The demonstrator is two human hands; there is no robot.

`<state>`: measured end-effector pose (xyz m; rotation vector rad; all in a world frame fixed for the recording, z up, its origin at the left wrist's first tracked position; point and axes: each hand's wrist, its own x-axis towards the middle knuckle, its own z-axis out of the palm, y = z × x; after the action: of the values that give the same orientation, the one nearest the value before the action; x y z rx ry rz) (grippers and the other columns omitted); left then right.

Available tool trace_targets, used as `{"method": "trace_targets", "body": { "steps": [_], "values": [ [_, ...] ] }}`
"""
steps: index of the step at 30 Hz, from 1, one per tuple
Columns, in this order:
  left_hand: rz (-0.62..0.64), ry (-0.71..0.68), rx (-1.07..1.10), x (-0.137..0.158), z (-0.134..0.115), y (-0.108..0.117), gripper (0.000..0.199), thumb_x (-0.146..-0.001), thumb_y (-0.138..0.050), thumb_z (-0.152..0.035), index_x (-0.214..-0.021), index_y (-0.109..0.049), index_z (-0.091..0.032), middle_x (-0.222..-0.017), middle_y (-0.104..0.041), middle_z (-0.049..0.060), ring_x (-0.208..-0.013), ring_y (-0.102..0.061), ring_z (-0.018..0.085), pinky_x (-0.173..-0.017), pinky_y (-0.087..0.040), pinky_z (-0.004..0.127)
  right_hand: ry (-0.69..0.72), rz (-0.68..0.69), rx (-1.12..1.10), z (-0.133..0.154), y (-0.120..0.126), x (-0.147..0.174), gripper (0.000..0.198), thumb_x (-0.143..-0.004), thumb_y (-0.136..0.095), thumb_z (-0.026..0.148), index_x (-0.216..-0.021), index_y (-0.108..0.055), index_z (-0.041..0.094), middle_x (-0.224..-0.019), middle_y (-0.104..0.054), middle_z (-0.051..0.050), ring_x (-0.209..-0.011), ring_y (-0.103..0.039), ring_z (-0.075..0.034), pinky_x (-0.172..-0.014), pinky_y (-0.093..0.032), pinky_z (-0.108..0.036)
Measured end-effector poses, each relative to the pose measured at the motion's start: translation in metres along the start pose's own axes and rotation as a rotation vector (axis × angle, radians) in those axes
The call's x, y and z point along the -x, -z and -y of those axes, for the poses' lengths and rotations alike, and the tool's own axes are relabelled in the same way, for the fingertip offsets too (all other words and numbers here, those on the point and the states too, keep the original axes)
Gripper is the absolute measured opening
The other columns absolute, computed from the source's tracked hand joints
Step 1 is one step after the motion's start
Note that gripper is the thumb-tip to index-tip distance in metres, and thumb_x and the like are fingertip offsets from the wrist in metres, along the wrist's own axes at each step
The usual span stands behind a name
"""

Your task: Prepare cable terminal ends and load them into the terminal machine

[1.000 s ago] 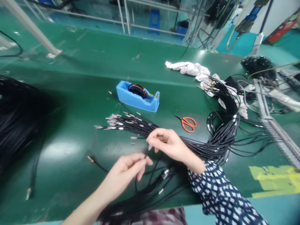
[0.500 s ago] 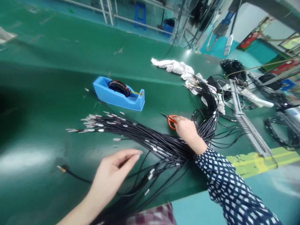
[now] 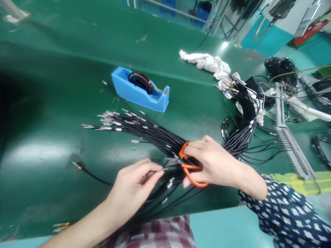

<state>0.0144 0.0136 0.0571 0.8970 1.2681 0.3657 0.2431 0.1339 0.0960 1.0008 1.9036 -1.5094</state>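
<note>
My left hand [image 3: 130, 189] pinches a black cable end, and a small silvery tip [image 3: 164, 169] pokes out past thumb and forefinger. With fingers through the loops, my right hand [image 3: 217, 163] holds orange-handled scissors [image 3: 195, 179]. Their blades are spread and point left, close to the tip in my left fingers. Behind both hands lies a thick bundle of black cables [image 3: 152, 132], with stripped, silvery ends at the left and white labels along it. Below the scissors, more black cables with white tags run toward my lap. The rest of the pinched cable is hidden by my hand.
A blue tape dispenser [image 3: 141, 93] with a brown roll stands behind the bundle. To the right are a crumpled white cloth [image 3: 213, 65], coiled cables, a black box with small lights and a slotted metal rail [image 3: 294, 148]. A single cable end [image 3: 77, 165] lies at left.
The scissors, lying behind the bundle under my right hand before, are now held up in it. They have come forward and left to my left fingertips. My left hand keeps its pinch.
</note>
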Motion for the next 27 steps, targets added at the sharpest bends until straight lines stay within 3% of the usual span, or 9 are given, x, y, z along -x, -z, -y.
{"method": "trace_targets", "body": {
  "steps": [5,11,16,21,27],
  "values": [
    [0.023,-0.119,-0.075,-0.001,-0.005,0.003,0.006,-0.087,-0.063,-0.019,-0.084,-0.068,-0.021,-0.070,-0.061,-0.002,-0.054,-0.053,0.009,-0.052,-0.040,0.019,0.162,0.028,0.317,0.004,0.003,-0.004,0.045,-0.086,-0.061,0.061,-0.071,-0.056,0.019,-0.062,-0.064,0.001,-0.054,-0.050,-0.013,-0.064,-0.021,-0.034],
    [0.020,-0.169,-0.061,0.000,-0.004,0.004,0.009,-0.088,-0.062,-0.013,-0.089,-0.066,-0.021,-0.075,-0.060,-0.004,-0.058,-0.053,0.006,-0.056,-0.042,0.015,0.184,0.092,0.411,0.007,0.010,-0.009,0.033,-0.090,-0.064,0.044,-0.071,-0.054,0.019,-0.058,-0.063,0.003,-0.049,-0.043,-0.012,-0.064,-0.018,-0.033],
    [0.024,-0.206,-0.065,-0.001,-0.004,0.005,0.008,-0.088,-0.062,-0.011,-0.089,-0.065,-0.019,-0.076,-0.060,-0.003,-0.063,-0.057,0.005,-0.061,-0.044,0.014,0.182,0.154,0.419,0.011,0.010,-0.012,0.033,-0.091,-0.064,0.039,-0.068,-0.052,0.019,-0.056,-0.063,0.003,-0.047,-0.038,-0.012,-0.064,-0.017,-0.033],
    [0.047,-0.256,-0.068,-0.001,-0.003,0.005,0.010,-0.088,-0.061,-0.009,-0.089,-0.065,-0.018,-0.078,-0.062,-0.002,-0.068,-0.059,0.006,-0.065,-0.046,0.014,0.197,0.204,0.348,0.009,0.010,-0.013,0.044,-0.091,-0.060,0.053,-0.064,-0.053,0.018,-0.056,-0.063,0.003,-0.044,-0.032,-0.010,-0.063,-0.019,-0.033],
    [0.040,-0.293,-0.045,-0.001,-0.002,0.004,0.011,-0.087,-0.062,-0.007,-0.091,-0.065,-0.017,-0.079,-0.064,0.000,-0.071,-0.060,0.008,-0.067,-0.048,0.016,0.154,0.239,0.156,0.004,0.006,-0.016,0.047,-0.082,-0.066,0.061,-0.062,-0.058,0.019,-0.054,-0.061,0.004,-0.047,-0.039,-0.010,-0.064,-0.024,-0.029]
  ]
}}
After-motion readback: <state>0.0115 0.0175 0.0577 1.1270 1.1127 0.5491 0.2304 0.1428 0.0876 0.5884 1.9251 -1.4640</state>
